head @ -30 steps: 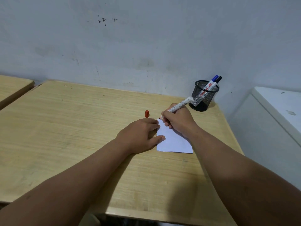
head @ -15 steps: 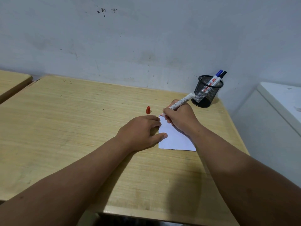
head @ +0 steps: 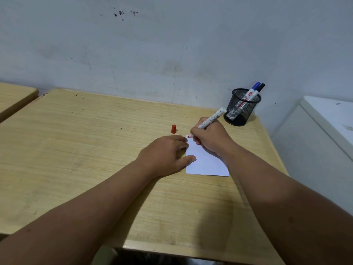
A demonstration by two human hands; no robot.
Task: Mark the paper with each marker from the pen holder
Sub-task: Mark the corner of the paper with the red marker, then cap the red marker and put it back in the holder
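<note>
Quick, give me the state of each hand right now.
Left hand: open, flat, pinning the white paper sheet.
Right hand: closed on the white-barrelled uncapped marker.

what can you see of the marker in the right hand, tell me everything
The marker is a slim white barrel, plastic by its look, with small print too blurred to read. It is uncapped; a red cap stands apart on the desk. The right hand grips its lower part, so it slants, blunt end up toward the pen holder. Its reddish tip meets the top left corner of the paper, by small marks.
</note>
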